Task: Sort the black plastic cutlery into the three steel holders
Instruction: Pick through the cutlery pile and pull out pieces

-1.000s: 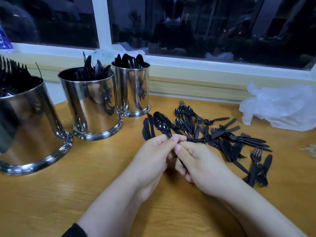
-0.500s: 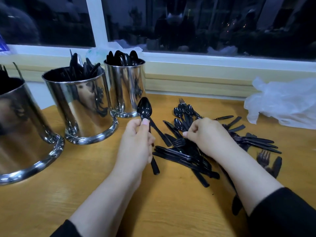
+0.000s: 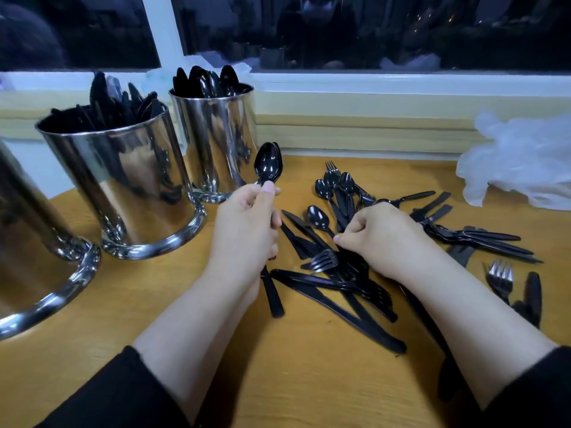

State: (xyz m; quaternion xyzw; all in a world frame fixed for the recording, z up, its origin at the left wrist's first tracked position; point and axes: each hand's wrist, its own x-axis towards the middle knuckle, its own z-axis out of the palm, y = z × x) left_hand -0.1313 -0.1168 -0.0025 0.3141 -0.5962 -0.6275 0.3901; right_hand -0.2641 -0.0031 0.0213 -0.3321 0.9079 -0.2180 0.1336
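nearest the camera, two forearms in black sleeves reach out over the wooden table (image 3: 92, 310). the left hand (image 3: 244, 233) grips black spoons (image 3: 268, 163) by their handles, thumb pressed up near the neck, bowls upright above the fist and handle ends poking out below the palm (a second bowl edge shows behind the front one, so it looks like at least two). the right hand (image 3: 383, 236) is curled down on the loose pile of cutlery (image 3: 340, 273), fingertips pinching at something thin among the handles; which piece it has, i cannot tell.

the pile is a jumble of glossy black knives, forks and spoons, lying flat and crossed at all angles, spreading right toward a crumpled clear plastic bag (image 3: 522, 162).

the relation that matters: the held spoons stand roughly vertical, and the spoon holder (image 3: 216, 143) sits just beyond and slightly left of them, its rim higher than the bowls. the left hand is clearly the nearer one, so a lift and short forward reach should drop them in, handles first.

that far holder already bristles with spoon bowls. the middle holder (image 3: 123, 180) looks packed with knives, though blurred. the near-left holder (image 3: 37, 248) is cut off by the frame edge, its contents unseen.
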